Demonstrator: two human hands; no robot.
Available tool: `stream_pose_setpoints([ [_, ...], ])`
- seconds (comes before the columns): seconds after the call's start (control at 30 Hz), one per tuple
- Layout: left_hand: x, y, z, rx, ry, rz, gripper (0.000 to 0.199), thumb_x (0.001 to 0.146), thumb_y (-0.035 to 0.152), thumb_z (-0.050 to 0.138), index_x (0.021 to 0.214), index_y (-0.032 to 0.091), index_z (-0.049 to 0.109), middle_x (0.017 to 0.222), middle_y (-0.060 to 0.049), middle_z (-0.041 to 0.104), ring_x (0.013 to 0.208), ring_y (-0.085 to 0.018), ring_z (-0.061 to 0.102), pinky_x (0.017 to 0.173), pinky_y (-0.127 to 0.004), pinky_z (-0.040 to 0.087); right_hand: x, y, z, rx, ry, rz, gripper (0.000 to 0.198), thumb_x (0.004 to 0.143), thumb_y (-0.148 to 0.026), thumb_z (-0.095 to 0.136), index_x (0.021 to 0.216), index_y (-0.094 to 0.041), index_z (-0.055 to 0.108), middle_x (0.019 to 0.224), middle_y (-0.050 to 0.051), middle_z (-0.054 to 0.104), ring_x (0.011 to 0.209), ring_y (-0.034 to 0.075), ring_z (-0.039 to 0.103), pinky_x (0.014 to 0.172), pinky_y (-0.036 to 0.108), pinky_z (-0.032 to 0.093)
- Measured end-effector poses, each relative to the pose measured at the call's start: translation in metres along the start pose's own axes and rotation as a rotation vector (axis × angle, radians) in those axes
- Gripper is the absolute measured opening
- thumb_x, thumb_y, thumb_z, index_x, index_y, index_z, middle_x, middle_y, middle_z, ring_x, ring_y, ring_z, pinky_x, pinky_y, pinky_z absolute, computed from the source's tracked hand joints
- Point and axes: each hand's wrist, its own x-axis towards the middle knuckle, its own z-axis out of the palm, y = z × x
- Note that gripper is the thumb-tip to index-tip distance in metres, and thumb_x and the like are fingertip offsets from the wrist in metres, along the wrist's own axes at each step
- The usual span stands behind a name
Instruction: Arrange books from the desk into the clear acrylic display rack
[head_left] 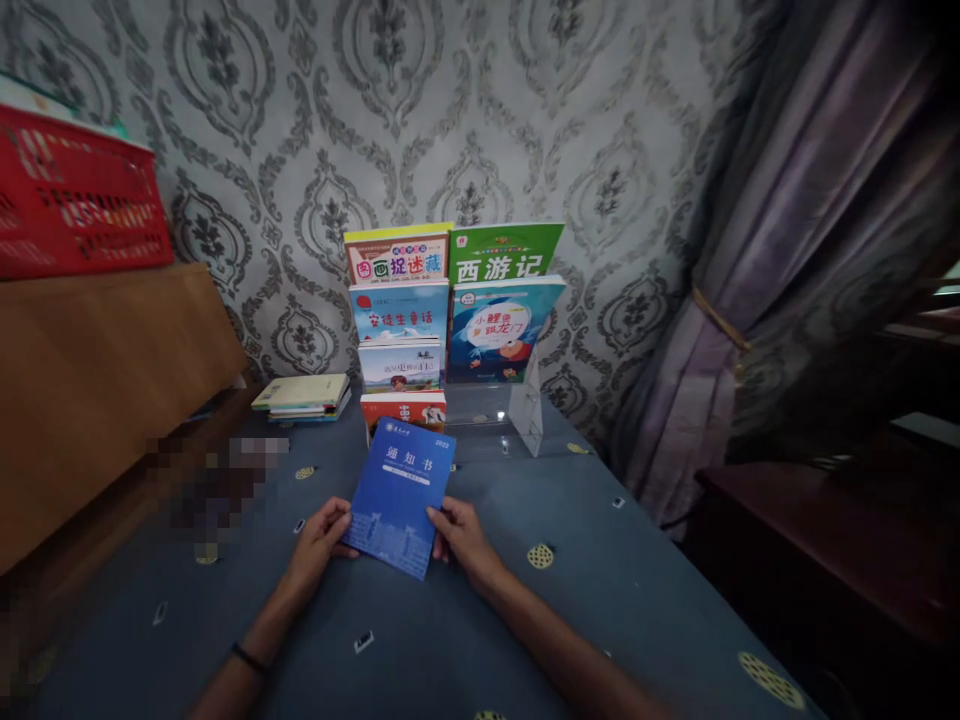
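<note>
Left hand (322,537) and right hand (463,540) pinch the blue booklet (402,497) before the clear rack (531,408) (seemingly positioning it); the next move likely needs steadiness.

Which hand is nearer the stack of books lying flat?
Left. The left hand, holding the blue booklet at its left side, is in front of the stack of books; the right hand, at the booklet's right side, is farther right.

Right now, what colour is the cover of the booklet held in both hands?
The booklet cover is blue with white lettering, best seen in the head view.
</note>
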Motion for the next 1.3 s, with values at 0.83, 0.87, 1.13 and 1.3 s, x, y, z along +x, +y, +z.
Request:
stream_pose_setpoints([
  [0.83,0.128,0.113,0.009,0.719,0.101,0.679,0.018,0.09,0.028,0.052,0.095,0.017,0.066,0.103,-0.007,0.067,0.104,-0.023,0.06,0.094,-0.036,0.048,0.102,-0.087,-0.035,-0.338,0.102,-0.438,0.029,0.09,-0.049,0.054,0.095,-0.022,0.063,0.077,0.002,0.071,0.077,0.021,0.071,0.074,0.033,0.057],
  [0.87,0.129,0.112,0.01,0.743,0.108,0.677,0.017,0.09,0.027,0.053,0.095,0.017,0.066,0.101,-0.007,0.066,0.103,-0.023,0.059,0.094,-0.036,0.048,0.102,-0.084,-0.036,-0.357,0.105,-0.43,0.028,0.091,-0.047,0.053,0.096,-0.021,0.062,0.076,0.002,0.071,0.075,0.021,0.071,0.073,0.033,0.057],
  [1.13,0.128,0.095,0.016,0.944,0.195,0.645,0.014,0.093,0.027,0.054,0.086,0.02,0.064,0.095,-0.006,0.06,0.094,-0.022,0.058,0.084,-0.032,0.045,0.104,-0.069,-0.045,-0.557,0.21,-0.423,0.012,0.089,-0.029,0.05,0.082,-0.022,0.057,0.083,0.004,0.064,0.073,0.018,0.066,0.07,0.03,0.054],
  [1.3,0.125,0.091,0.017,1.034,0.197,0.581,0.02,0.095,0.03,0.053,0.084,0.021,0.067,0.09,-0.006,0.062,0.086,-0.022,0.058,0.075,-0.031,0.043,0.107,-0.067,-0.048,-0.569,0.242,-0.421,0.009,0.087,-0.027,0.05,0.079,-0.023,0.051,0.084,0.004,0.062,0.071,0.019,0.065,0.072,0.031,0.053],
])
